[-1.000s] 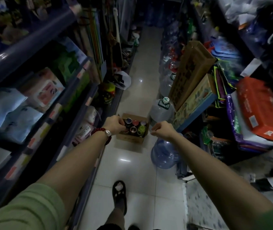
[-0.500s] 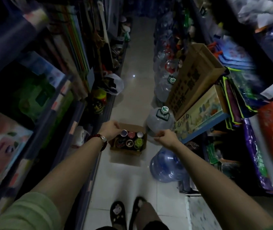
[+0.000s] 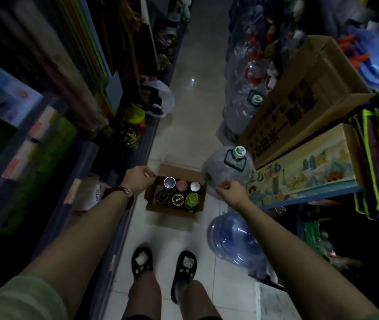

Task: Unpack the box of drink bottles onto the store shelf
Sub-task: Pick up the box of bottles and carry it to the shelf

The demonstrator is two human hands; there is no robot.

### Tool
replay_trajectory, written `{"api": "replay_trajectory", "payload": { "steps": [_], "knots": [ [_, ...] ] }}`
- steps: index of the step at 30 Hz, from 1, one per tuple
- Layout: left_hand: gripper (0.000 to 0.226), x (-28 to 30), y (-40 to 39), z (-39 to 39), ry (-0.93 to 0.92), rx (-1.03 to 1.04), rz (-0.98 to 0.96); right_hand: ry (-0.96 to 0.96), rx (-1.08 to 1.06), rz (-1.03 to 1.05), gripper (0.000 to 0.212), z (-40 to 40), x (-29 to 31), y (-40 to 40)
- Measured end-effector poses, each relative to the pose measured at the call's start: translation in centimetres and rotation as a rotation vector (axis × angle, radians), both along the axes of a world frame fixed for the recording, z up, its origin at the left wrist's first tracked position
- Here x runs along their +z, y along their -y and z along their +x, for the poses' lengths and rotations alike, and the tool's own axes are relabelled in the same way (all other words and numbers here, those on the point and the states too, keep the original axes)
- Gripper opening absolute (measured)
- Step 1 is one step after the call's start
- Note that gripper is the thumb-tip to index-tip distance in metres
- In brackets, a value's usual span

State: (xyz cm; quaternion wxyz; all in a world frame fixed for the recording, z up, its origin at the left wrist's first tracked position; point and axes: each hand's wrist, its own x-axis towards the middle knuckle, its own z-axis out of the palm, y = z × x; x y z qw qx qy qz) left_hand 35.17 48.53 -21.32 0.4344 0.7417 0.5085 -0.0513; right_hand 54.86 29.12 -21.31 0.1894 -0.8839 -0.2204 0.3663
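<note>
Dim, cramped shop aisle, tiled floor (image 3: 190, 125). Left hand (image 3: 137, 179) and right hand (image 3: 228, 189) loosely curled, holding nothing, flanking the open cardboard box (image 3: 172, 212) on the floor. Six bottles (image 3: 179, 192) upright inside, probably kept central for shelves (image 3: 84, 162) alongside.

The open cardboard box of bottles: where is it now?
In the head view, the box sits on the aisle floor ahead of the feet, below both hands, left of the clear water jug.

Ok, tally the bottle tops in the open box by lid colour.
Silver lid: 1
Pink lid: 1
White lid: 1
Dark lids: 2
Green lid: 1
Total: 6 in the box
</note>
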Motion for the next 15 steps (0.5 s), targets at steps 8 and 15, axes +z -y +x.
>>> {"api": "replay_trajectory", "payload": {
  "steps": [8,15],
  "knots": [
    [0.02,-16.2,-4.9,1.4,-0.015,-0.014,-0.029,0.0,-0.224,0.032,0.04,1.4,-16.9,-1.8],
    [0.06,-33.7,-6.9,0.3,0.039,-0.108,-0.051,-0.03,-0.344,0.088,0.052,2.2,-32.3,-4.3]
  ]
}}
